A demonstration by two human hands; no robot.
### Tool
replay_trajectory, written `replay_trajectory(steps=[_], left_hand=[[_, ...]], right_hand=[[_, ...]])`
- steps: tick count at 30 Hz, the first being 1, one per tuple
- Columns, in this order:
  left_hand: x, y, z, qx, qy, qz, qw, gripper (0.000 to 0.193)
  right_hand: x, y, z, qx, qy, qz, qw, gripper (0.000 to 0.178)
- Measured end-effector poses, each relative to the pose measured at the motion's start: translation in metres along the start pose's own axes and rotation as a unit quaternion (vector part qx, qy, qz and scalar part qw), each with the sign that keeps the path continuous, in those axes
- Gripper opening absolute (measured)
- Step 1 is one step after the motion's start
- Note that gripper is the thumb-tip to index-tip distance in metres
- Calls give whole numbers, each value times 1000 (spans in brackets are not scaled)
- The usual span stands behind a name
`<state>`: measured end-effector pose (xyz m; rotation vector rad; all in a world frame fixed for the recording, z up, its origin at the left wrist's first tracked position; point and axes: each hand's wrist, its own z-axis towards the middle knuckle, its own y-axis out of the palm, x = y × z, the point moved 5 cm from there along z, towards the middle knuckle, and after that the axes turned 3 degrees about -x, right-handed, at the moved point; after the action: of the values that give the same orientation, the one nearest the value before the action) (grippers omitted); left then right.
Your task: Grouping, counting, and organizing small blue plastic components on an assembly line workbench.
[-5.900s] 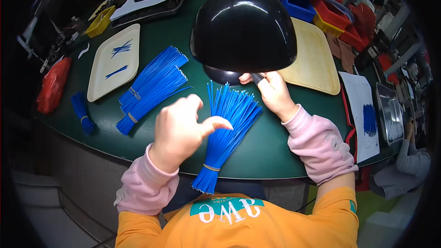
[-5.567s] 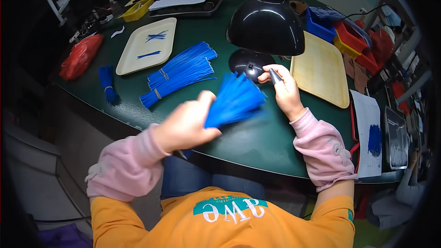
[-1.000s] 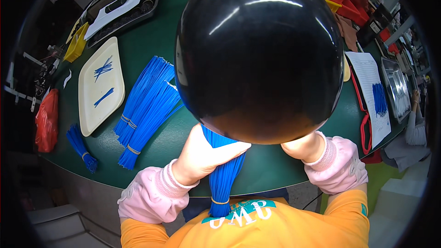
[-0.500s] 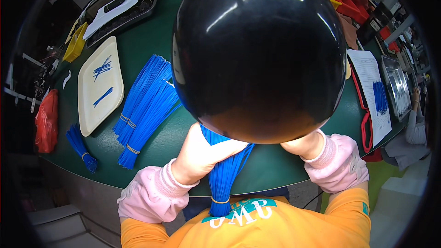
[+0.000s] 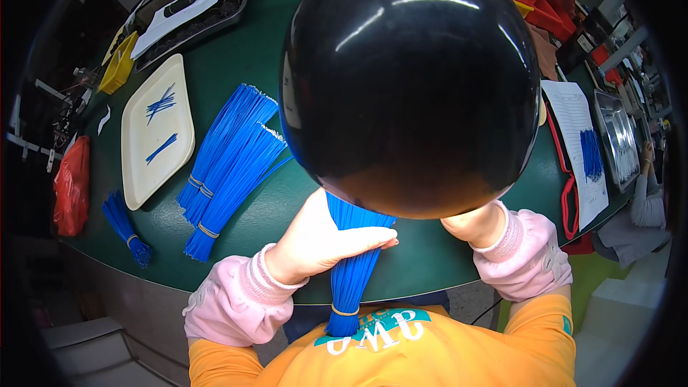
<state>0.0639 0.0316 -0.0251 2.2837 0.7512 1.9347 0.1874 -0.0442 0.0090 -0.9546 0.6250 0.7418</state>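
Note:
My left hand [image 5: 315, 236] is closed around a bundle of thin blue wires [image 5: 351, 279], its thumb lying across the front. A band ties the bundle near its lower end, which rests against my orange shirt. A large glossy black dome [image 5: 416, 93] hides the bundle's upper end. Below the dome's right edge my right hand [image 5: 474, 225] shows only its back and wrist; its fingers are hidden. Left of my left hand, banded blue wire bundles [image 5: 240, 186] lie side by side on the green table [image 5: 287, 201]. A smaller banded wire bundle [image 5: 127, 228] lies near the table's left edge.
A cream tray [image 5: 140, 183] at the left holds a few loose blue wires. Beyond it are a yellow bin [image 5: 117, 68] and a dark tray. At the right, paper sheets [image 5: 570, 115] bear more blue wires, beside a metal tray [image 5: 610, 118]. Another person's arm shows far right.
My left thumb has shifted on the bundle, and its tip now shows below the dome. Wires that splayed to the right are now gathered in. My right hand has barely moved.

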Motion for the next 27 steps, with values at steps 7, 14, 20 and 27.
replay_trajectory(steps=[7,14,20,27], left_hand=[[-2,-2,0,16,-3,-7,1000,24],[7,1,-2,-20,-18,28,999,39],[-10,-4,-2,19,-21,36,999,53],[-3,7,-3,-2,-32,-35,999,47]], right_hand=[[-1,8,2,-15,-45,80,996,17],[9,8,0,-54,70,170,981,15],[12,22,0,40,84,290,952,21],[17,12,-3,25,-4,241,970,23]])
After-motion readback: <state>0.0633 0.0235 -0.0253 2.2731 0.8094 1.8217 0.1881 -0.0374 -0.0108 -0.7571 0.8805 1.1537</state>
